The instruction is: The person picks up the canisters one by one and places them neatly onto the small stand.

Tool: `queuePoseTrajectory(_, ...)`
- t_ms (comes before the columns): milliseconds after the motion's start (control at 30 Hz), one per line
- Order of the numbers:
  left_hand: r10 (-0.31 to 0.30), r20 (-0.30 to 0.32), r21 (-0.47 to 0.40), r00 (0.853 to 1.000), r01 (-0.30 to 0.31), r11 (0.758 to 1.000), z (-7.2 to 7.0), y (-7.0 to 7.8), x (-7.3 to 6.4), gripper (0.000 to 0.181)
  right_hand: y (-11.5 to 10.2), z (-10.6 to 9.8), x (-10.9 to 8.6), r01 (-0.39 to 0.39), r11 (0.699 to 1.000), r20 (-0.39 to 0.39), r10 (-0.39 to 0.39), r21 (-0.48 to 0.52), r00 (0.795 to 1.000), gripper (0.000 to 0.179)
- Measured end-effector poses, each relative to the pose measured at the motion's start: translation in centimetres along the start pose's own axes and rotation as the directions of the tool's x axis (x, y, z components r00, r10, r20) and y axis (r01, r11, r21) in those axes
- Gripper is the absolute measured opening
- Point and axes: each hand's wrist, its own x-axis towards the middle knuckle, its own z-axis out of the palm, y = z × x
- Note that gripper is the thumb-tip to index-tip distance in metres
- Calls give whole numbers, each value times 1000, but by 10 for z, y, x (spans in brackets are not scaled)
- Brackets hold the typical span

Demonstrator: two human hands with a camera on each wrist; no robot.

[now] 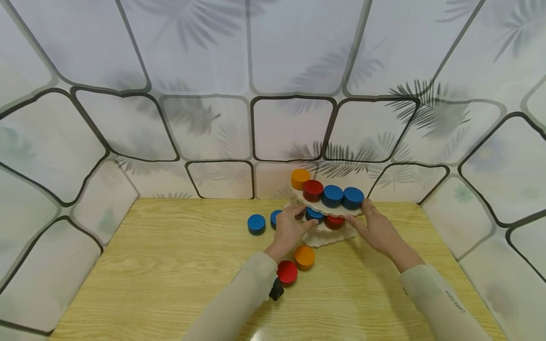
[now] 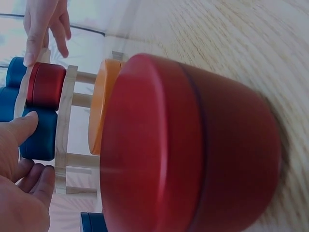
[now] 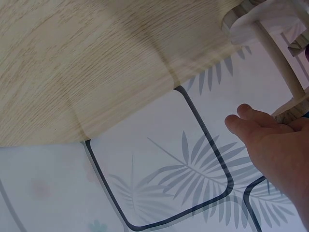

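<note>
A pale wooden tiered rack (image 1: 326, 238) with scalloped shelves stands toward the back right of the table. On its top shelf (image 1: 321, 206) sit an orange tin (image 1: 300, 178), a red tin (image 1: 313, 190) and two blue tins (image 1: 353, 198). Under that shelf, my left hand (image 1: 289, 233) holds a blue tin (image 2: 41, 137) on the middle tier, thumb against its front and fingers at its left side. Another red tin (image 1: 334, 222) sits to the right of it. My right hand (image 1: 379, 231) grips the top shelf's right end; the right wrist view shows its fingers (image 3: 241, 126) around the end.
Two more blue tins (image 1: 256, 224) stand on the table left of the rack. In front of it are an orange tin (image 1: 304, 257) and a red tin (image 1: 287, 273), close by my left forearm. A patterned wall (image 1: 222, 180) borders the wooden table (image 1: 170, 265) at the back and sides.
</note>
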Motion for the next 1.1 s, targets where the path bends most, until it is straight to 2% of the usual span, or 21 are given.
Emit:
queuePoseTrajectory(133, 12, -8, -12, 1000, -12, 1000, -1, 0, -2, 56, 0, 0, 0, 4, 1000, -4, -4, -2, 1000, 98)
queuePoseTrajectory(400, 45, -14, -172, 999, -47, 984, -13, -10, -8, 49, 2, 1, 0, 5, 1000, -4, -5, 1, 1000, 99)
queuePoseTrajectory(533, 59, -22, -211, 998, -62, 976, -28, -15, -11, 45, 3, 1, 1, 8, 1000, -6, -8, 3, 1000, 99)
queuePoseTrajectory(733, 66, -2, -204, 998, -65, 977, -55, -26, -16, 38, 3, 1, 1, 11, 1000, -10, -11, -6, 1000, 99)
queuePoseTrajectory(933, 61, -2, -201, 998, -60, 978, -77, -38, -19, 43, 2, 0, 1, 11, 1000, -4, -11, -5, 1000, 99)
queuePoseTrajectory(1100, 33, -20, -194, 999, -36, 980, -92, -45, -20, 46, 2, 0, 1, 19, 1000, -14, -19, -4, 1000, 98)
